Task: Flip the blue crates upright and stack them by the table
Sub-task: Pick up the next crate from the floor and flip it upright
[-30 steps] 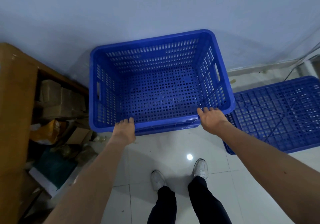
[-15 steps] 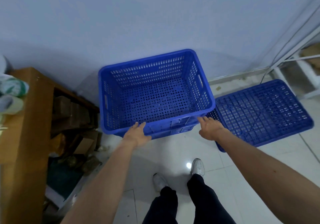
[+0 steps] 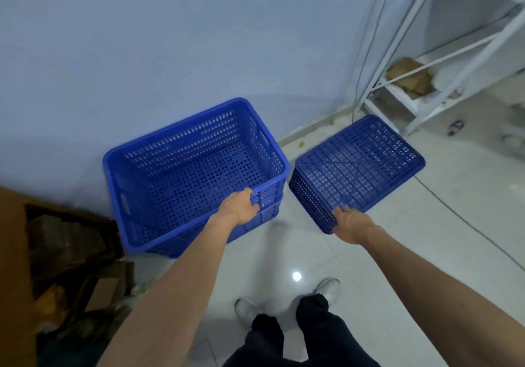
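Nearest, two white shoes (image 3: 328, 287) and dark trouser legs stand on glossy pale floor tiles (image 3: 397, 253) that mirror a ceiling light. At the left edge a brown wooden worktop (image 3: 11, 267) overhangs a dim heap of crumpled cardboard boxes (image 3: 71, 241). Both bare forearms reach forward. The left hand (image 3: 238, 207) has its fingers curled over the near right corner of the rim of the upright crate (image 3: 193, 173), a deep rectangular box of blue plastic with perforated walls, a dotted base and slot handles; it sits nested on another blue crate, just beside the worktop and against the pale wall (image 3: 170, 39). The right hand (image 3: 350, 224) lies on the near corner of the overturned crate (image 3: 360, 167), whose ribbed, gridded underside faces up; how firmly it grips I cannot tell. That crate lies on the floor just right of the stack. Beyond stands a white metal shelving frame (image 3: 426, 62) holding cardboard scraps.
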The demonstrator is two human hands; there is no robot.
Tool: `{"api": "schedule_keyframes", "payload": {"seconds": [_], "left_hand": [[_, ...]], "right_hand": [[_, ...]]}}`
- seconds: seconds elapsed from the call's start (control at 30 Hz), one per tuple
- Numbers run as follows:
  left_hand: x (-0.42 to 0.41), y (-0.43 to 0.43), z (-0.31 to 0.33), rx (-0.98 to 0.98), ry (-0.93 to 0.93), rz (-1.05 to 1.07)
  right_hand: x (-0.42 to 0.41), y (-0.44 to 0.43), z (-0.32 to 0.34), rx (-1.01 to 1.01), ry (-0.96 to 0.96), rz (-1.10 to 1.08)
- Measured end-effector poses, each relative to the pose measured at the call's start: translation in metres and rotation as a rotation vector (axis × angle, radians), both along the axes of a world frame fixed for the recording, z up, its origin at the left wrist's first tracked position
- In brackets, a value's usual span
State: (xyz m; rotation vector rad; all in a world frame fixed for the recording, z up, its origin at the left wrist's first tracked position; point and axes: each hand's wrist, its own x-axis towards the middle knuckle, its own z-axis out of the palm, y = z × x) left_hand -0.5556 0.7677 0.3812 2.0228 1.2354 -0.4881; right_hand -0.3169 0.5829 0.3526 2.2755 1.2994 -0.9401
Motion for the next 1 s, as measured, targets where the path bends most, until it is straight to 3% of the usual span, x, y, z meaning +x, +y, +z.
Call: {"api": "schedule_keyframes", "payload": {"seconds": [0.53, 1.0], "left_hand": [[0.224, -0.069, 0.05, 0.093, 0.061, -0.324], [0.356, -0.053, 0.003, 0.179, 0.164, -0.673]], "right_hand": [[0.146, -0.115, 0.031, 0.093, 0.014, -0.258], [0.222, -0.155, 0.005, 0.001, 0.094, -0.515]]}}
